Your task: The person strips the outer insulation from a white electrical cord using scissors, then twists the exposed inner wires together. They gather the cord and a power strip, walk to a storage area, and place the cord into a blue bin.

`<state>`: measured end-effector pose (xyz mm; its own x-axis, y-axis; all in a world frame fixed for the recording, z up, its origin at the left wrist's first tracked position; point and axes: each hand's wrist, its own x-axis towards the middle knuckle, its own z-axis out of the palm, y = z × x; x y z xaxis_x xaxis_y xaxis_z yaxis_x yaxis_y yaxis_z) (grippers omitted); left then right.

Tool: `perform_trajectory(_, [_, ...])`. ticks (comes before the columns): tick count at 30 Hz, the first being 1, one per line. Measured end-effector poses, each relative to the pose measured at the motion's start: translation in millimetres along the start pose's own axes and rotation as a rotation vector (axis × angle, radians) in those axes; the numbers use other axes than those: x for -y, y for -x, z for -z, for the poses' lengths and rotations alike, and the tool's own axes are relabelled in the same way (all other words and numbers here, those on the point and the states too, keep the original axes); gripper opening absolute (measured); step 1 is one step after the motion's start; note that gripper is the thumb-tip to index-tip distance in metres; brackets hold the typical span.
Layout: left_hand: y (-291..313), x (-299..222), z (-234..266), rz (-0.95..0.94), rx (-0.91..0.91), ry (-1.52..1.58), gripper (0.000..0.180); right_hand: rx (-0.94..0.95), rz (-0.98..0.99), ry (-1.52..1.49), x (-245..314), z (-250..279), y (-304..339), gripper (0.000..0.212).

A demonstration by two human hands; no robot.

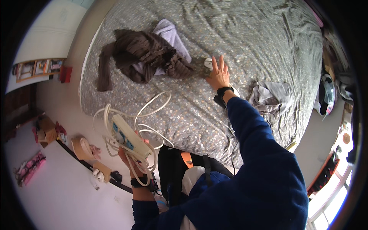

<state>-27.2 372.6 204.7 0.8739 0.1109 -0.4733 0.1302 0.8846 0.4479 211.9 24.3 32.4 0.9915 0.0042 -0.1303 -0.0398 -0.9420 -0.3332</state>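
Cord loops (153, 103) hang loose from the white power strip (129, 138) clutched in the left hand (132, 159), low beside the bed (245, 34); I judge that they could snag on the bed edge or slip free, since the bundle is not tied. Right hand (218, 74) stretches far across the grey patterned bedspread, fingers spread flat, next to a small white object (208, 63) near the brown garment (149, 55).
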Motion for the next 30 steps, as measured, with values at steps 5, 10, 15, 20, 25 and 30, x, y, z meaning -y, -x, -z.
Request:
perform_trajectory(5, [10.6, -9.7, 24.2, 0.101, -0.125, 0.08, 0.08, 0.359, -0.057, 0.221, 25.2, -2.7, -42.0, 0.08])
perform_trajectory(10, [26.9, -27.1, 31.0, -0.039, -0.179, -0.014, 0.073, 0.258, -0.16, 0.18, 18.9, -29.4, -37.7, 0.062])
perform_trajectory(15, [51.6, -56.0, 42.4, -0.061, -0.25, -0.034, 0.072, 0.502, -0.281, -0.679, -3.5, -50.5, -28.5, 0.061])
perform_trajectory(20, [68.3, -66.3, 54.3, -0.121, -0.177, 0.074, 0.065, 0.577, -0.395, -1.697, 18.7, -34.6, 14.6, 0.038])
perform_trajectory(25, [77.4, -75.5, 47.6, -0.121, -0.128, 0.104, 0.064, 0.604, -0.624, -1.484, 73.3, -30.5, 55.2, 0.035])
perform_trajectory(30, [98.2, -97.6, 43.6, -0.094, -0.235, 0.089, 0.065, 0.839, -0.856, -1.72, 119.1, -23.4, 94.2, 0.051])
